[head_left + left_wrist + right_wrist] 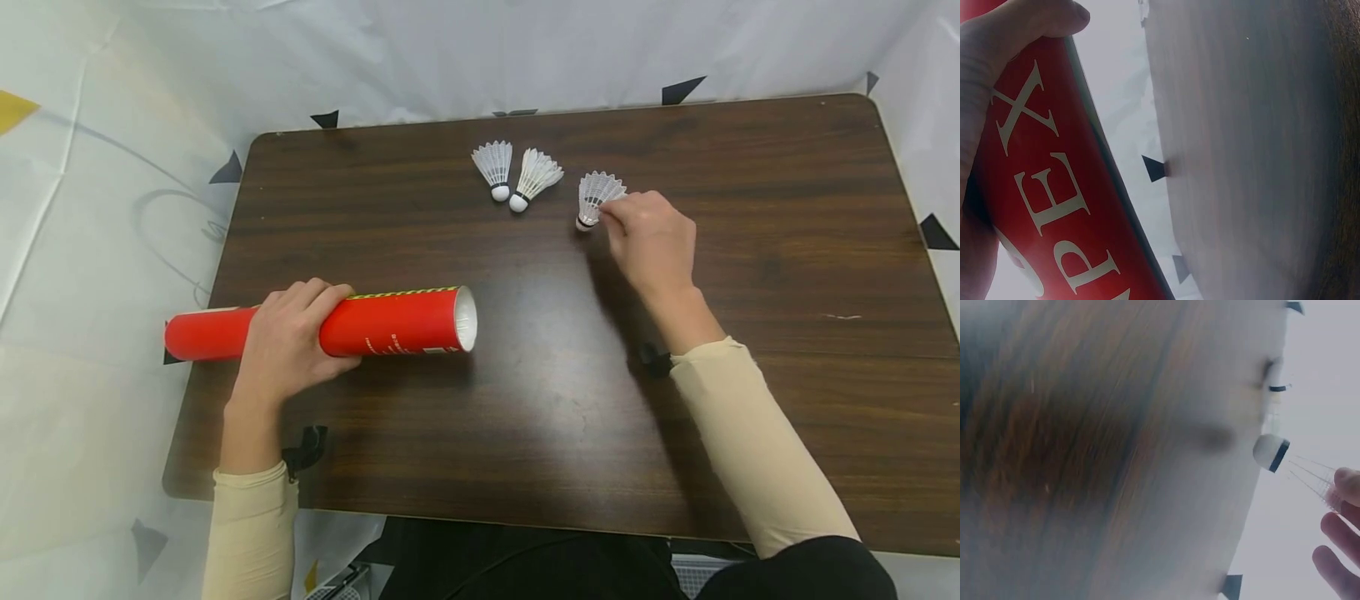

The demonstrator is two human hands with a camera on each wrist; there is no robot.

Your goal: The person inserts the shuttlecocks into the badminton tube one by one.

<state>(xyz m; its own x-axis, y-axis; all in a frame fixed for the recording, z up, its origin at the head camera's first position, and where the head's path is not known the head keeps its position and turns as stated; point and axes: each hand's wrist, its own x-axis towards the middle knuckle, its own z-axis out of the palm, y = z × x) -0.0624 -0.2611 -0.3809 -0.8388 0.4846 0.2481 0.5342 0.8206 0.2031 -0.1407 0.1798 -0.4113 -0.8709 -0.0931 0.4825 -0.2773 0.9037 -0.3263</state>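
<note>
My left hand (288, 343) grips a red shuttlecock tube (397, 323) around its middle. The tube lies sideways, its round open end facing right and its inside pale. Large cream letters run along the red tube (1041, 131) in the left wrist view. My right hand (654, 237) pinches a white shuttlecock (597, 190) by its feather skirt between thumb and fingertips. That shuttlecock's cork (1271, 452), ringed by a dark band, points toward the table in the right wrist view.
Two more white shuttlecocks, a left one (493, 165) and a right one (537, 175), lie side by side toward the back of the brown wooden table (787, 250). White sheeting (487, 58) hangs behind the table and along its sides.
</note>
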